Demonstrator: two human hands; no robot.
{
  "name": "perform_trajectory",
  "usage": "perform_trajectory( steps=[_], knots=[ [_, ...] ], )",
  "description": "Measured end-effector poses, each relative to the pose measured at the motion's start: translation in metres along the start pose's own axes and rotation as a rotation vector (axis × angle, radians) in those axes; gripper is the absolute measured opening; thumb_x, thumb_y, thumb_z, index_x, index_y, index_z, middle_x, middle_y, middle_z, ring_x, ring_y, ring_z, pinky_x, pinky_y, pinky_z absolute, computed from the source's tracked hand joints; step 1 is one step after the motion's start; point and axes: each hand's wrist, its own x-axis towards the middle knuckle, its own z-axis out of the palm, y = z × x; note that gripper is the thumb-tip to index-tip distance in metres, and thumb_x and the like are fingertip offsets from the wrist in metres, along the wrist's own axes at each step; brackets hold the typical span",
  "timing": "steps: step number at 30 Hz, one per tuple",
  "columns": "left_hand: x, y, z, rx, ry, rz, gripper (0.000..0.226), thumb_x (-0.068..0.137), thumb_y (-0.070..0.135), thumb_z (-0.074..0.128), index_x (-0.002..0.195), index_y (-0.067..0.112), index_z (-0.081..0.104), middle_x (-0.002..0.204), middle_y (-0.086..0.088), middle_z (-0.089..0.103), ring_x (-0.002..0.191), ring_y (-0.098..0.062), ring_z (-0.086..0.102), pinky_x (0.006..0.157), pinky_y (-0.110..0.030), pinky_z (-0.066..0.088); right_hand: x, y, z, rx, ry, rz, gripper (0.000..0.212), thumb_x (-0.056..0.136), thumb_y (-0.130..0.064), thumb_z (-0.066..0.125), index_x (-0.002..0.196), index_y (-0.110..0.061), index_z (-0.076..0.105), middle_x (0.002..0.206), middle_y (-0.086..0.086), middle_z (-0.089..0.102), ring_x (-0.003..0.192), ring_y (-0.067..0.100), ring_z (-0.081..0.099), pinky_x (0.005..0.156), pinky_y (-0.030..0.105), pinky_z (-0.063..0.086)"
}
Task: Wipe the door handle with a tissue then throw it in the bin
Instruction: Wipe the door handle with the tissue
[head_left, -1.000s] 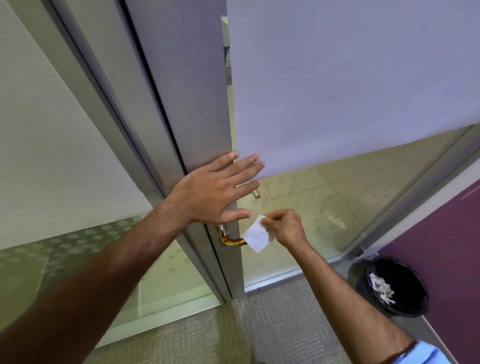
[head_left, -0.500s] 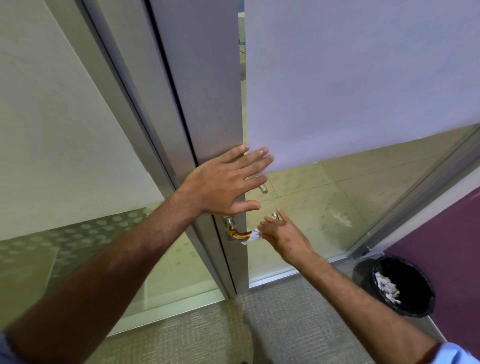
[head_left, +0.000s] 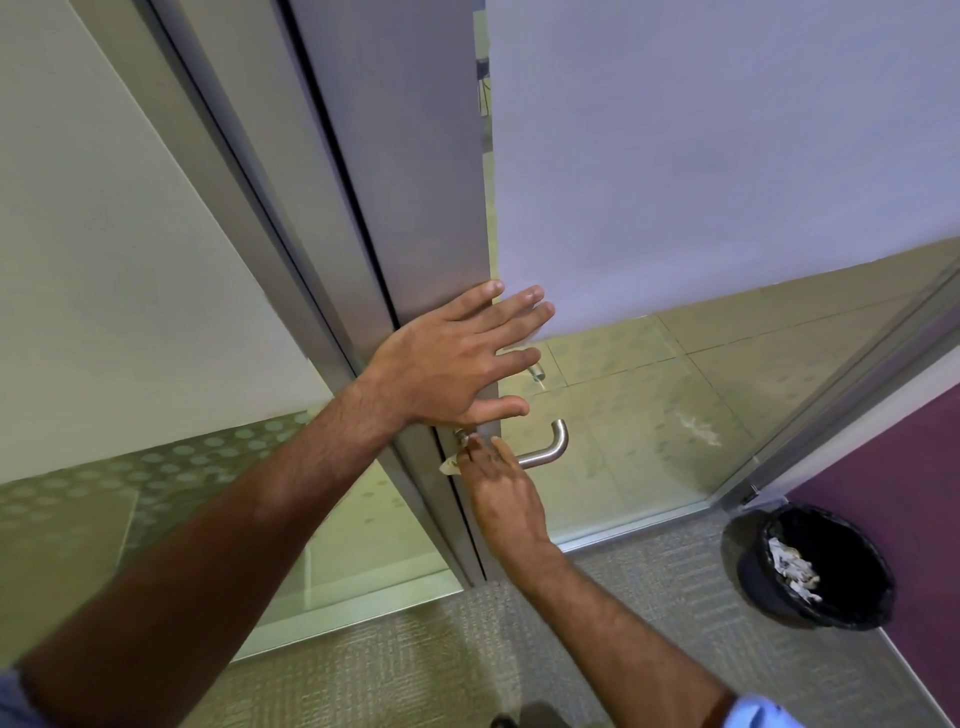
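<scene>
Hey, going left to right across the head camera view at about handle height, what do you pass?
Frosted glass panel → left hand flat on the door edge → door handle → bin. The right hand and tissue overlap the handle, so they are left out.

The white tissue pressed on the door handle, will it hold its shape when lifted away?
Probably not: the white tissue looks crumpled under the right hand, so likely floppy and light. It may tear if dragged hard along the brushed metal door handle.
</scene>
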Motion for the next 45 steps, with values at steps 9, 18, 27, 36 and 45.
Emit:
perform_trajectory(
  steps=[9,18,27,36,45],
  knots=[
    [0.002,0.001,0.0,-0.009,0.004,0.002,0.064,0.103,0.065,0.041,0.131,0.016,0.069,0.164,-0.014,0.038,0.155,-0.029,0.03,0.127,-0.047,0.014,0.01,0.065,-0.05,-0.14,-0.316,-0.663,0.034,0.073,0.004,0.073,0.105,-0.007,0.071,0.126,0.007,0.067,0.119,0.026,0.061,0.095,0.034,0.053],
    [0.001,0.0,-0.001,0.004,-0.008,0.002,0.065,0.102,0.065,0.04,0.133,0.015,0.068,0.164,-0.014,0.038,0.156,-0.029,0.029,0.127,-0.046,0.009,0.019,0.035,-0.04,0.796,0.174,0.286,0.024,0.087,0.008,0.063,0.097,-0.01,0.075,0.088,-0.005,0.075,0.084,-0.002,0.069,0.076,-0.001,0.041],
    [0.001,0.0,0.002,0.005,-0.002,0.011,0.067,0.103,0.065,0.036,0.131,0.015,0.069,0.164,-0.014,0.038,0.156,-0.03,0.029,0.127,-0.047,0.01,0.022,0.02,-0.025,0.187,-0.026,0.202,0.01,0.085,-0.01,0.064,0.077,-0.011,0.069,0.081,0.005,0.069,0.071,0.029,0.059,0.074,0.04,0.044],
    [0.001,0.0,0.0,0.015,0.001,0.013,0.067,0.103,0.065,0.036,0.131,0.016,0.069,0.163,-0.014,0.04,0.155,-0.03,0.031,0.126,-0.047,0.013,0.022,-0.008,-0.013,0.256,-0.05,0.367,0.018,0.097,-0.011,0.05,0.109,-0.012,0.063,0.106,0.009,0.063,0.103,0.029,0.053,0.072,0.035,0.04],
    [0.0,0.0,0.0,-0.006,-0.017,0.008,0.066,0.103,0.066,0.037,0.132,0.017,0.069,0.164,-0.013,0.04,0.156,-0.03,0.028,0.127,-0.049,0.012,0.028,0.013,-0.025,0.005,-0.306,-0.198,0.01,0.078,0.001,0.071,0.088,-0.003,0.073,0.104,0.012,0.067,0.115,0.029,0.052,0.09,0.034,0.048]
  ],
)
